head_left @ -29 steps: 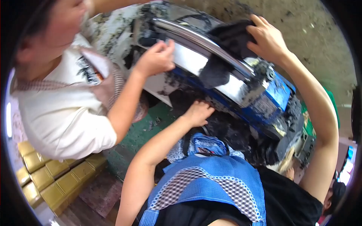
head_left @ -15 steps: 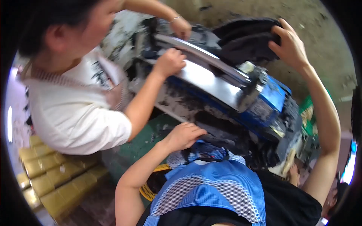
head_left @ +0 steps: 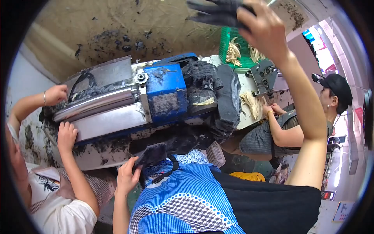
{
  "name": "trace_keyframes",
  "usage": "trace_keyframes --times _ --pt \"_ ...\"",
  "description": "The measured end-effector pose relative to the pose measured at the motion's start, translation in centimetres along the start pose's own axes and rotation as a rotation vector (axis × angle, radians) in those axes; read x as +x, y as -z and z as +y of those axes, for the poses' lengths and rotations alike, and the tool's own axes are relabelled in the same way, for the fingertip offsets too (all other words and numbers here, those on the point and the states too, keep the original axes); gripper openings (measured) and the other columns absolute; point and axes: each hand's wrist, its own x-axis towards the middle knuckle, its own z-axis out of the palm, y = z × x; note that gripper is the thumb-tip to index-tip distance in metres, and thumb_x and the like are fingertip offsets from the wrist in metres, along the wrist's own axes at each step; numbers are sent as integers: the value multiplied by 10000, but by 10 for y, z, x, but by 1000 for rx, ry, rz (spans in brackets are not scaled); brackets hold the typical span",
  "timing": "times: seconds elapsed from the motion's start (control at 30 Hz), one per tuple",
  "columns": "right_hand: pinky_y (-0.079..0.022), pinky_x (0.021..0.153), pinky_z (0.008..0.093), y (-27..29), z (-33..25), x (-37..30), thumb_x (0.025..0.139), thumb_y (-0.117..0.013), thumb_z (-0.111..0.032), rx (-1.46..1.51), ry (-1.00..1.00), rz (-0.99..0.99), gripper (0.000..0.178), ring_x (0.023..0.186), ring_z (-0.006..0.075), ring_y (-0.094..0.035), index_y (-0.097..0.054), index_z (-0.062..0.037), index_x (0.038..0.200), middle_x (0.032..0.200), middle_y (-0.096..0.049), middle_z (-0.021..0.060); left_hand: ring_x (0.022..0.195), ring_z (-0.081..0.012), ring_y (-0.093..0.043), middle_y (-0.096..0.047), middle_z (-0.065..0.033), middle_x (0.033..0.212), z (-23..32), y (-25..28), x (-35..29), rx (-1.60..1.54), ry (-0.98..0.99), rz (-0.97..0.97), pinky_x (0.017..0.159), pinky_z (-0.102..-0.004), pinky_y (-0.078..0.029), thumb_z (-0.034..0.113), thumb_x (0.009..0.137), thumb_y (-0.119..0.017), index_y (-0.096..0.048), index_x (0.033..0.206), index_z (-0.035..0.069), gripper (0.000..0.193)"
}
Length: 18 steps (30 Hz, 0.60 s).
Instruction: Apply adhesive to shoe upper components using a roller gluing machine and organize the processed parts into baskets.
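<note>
My right hand [head_left: 268,31] is raised at the far right, closed round a bundle of black strips [head_left: 212,11] whose ends fan out to the left. Near my apron, my left hand [head_left: 126,175] pinches the edge of a flat dark grey piece [head_left: 152,154]. More dark sheet material [head_left: 183,138] lies along the front of a blue roller machine [head_left: 165,87]. Steel rollers [head_left: 95,104] run along its left part, with black scraps around them. A co-worker's hand [head_left: 67,135] rests at the machine's front metal plate; their other hand [head_left: 56,94] is behind the rollers.
Dark slabs [head_left: 228,95] are stacked right of the machine. Beyond them are a green basket [head_left: 226,46] with pale strips and a small metal device [head_left: 264,76]. A second co-worker in a black cap [head_left: 339,89] handles pale strips [head_left: 251,105]. A yellow basket [head_left: 245,176] sits below.
My view has swung right, so the machine appears further left. My right hand has lifted the black strips away from behind the machine. The flat piece at my left hand now shows clearly.
</note>
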Motion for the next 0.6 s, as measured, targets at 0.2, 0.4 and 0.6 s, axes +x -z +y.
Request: trace_keyframes --times 0.2,0.4,0.6 --pt "-548 801 399 3 -91 -182 874 -652 -119 297 -66 -372 441 945 251 -660 -624 -141 1314 1033 -659 74 874 -388 -709 -712 -181 945 18 2 32 -73 -57 -51 754 -403 -546 24 866 -698 -642 1148 28 287" --pt "-488 1002 462 13 -173 -222 719 -738 -135 551 -439 -503 590 1197 342 -578 -642 -51 1295 1299 -596 138 882 -350 -725 -718 -171 957 18 18 50 -133 -20 -115 782 -364 -549 34 873 -704 -642 1152 14 287" --pt "-393 1102 527 6 -162 -175 727 -809 -301 695 -428 -362 663 1250 390 -535 -632 -56 1317 1302 -595 165 941 -185 -697 -736 -122 1019 26 38 31 -239 182 130 884 -335 -539 88 930 -725 -639 1217 -16 318"
